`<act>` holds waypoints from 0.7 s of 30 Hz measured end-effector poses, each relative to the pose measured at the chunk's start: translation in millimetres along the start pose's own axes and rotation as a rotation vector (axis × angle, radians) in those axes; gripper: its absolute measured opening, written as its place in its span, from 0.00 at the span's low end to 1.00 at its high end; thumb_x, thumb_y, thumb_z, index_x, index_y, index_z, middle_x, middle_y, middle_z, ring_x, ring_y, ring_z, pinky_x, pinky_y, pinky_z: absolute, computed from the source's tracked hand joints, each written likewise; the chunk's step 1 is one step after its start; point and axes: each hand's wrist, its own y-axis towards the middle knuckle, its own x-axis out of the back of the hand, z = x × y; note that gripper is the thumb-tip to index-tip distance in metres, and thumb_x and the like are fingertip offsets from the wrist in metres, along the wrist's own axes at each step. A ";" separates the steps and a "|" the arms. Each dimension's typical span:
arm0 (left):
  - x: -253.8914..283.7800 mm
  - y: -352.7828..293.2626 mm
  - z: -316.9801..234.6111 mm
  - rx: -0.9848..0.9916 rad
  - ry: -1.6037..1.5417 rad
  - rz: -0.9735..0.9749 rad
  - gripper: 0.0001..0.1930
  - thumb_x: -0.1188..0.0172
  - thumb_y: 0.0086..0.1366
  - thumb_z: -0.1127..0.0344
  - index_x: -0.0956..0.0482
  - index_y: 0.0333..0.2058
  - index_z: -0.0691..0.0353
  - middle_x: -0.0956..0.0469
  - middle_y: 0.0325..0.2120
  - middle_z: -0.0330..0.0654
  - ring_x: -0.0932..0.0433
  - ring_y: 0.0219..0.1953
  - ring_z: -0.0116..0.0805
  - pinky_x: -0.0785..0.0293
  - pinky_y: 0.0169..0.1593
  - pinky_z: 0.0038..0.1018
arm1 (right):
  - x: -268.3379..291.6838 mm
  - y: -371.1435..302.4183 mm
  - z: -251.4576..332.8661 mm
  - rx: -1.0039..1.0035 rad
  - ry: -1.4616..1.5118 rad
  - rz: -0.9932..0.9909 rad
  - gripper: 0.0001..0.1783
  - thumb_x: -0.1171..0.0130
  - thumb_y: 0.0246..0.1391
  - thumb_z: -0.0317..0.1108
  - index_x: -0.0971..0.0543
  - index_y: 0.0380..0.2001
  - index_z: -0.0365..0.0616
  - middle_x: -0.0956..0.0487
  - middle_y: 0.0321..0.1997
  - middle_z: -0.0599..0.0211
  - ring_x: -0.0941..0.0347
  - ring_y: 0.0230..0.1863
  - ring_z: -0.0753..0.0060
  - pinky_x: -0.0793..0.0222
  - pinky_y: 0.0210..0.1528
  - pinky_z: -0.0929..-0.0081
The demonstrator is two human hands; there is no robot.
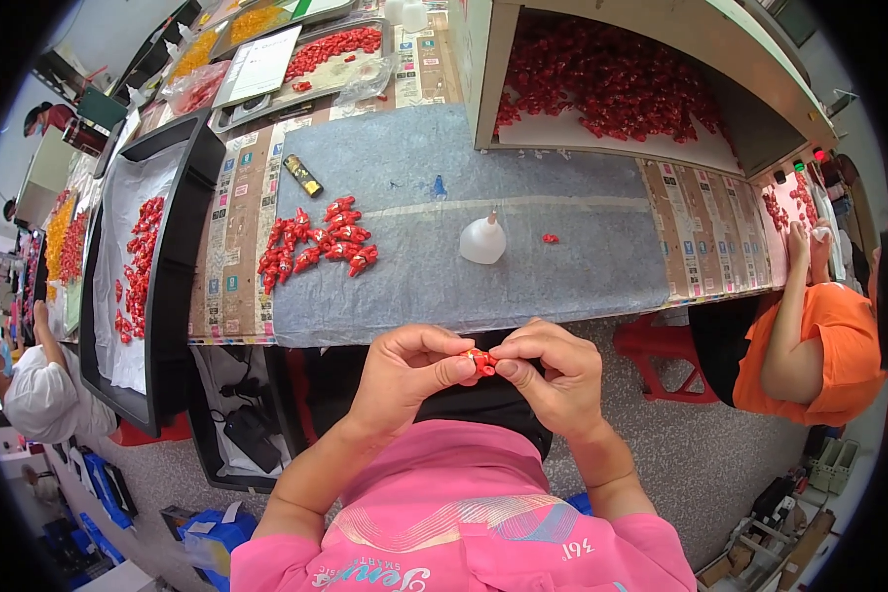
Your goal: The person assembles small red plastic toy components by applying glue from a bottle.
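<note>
Both my hands meet in front of my body, just off the near edge of the table. Between them is a small red plastic figure [481, 363] with some white on it. My left hand [411, 370] pinches it from the left with thumb and forefinger. From the other side the thumb and fingers of my right hand [551, 370] close on it. Ahead on the blue-grey mat [582, 187] stands a white squeeze bottle [482, 240] with a thin tip. A single red piece [551, 238] lies to its right, and a cluster of red figures [318, 239] lies to the left.
A black tray [199, 163] holding red pieces stands left of the mat. A dark cylinder [303, 176] lies near the cluster. Behind is a metal tray [389, 44]; at back right, an open-fronted box [485, 89] holds many red pieces. People sit at both sides.
</note>
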 end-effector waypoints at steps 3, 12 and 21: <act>0.7 0.8 0.2 0.008 0.014 -0.006 0.07 0.38 0.56 0.78 0.21 0.35 0.67 0.20 0.31 0.49 0.20 0.32 0.35 0.21 0.37 0.27 | -0.5 0.1 -0.3 -0.001 0.000 -0.007 0.06 0.36 0.48 0.26 0.19 0.32 0.40 0.20 0.29 0.65 0.25 0.31 0.71 0.30 0.33 0.76; 0.7 0.0 -1.4 0.114 -0.116 0.039 0.10 0.40 0.60 0.73 0.23 0.41 0.65 0.20 0.34 0.44 0.21 0.34 0.29 0.22 0.39 0.24 | 1.8 1.0 4.7 -0.034 -0.039 0.021 0.07 0.37 0.50 0.28 0.19 0.34 0.39 0.20 0.32 0.62 0.23 0.33 0.71 0.28 0.35 0.78; 8.1 1.9 -13.6 0.062 -0.054 0.035 0.10 0.40 0.62 0.71 0.23 0.42 0.65 0.21 0.35 0.41 0.22 0.36 0.27 0.24 0.40 0.22 | 4.6 5.6 -0.2 -0.031 -0.052 -0.070 0.08 0.39 0.51 0.27 0.19 0.36 0.39 0.20 0.33 0.61 0.23 0.34 0.69 0.29 0.37 0.77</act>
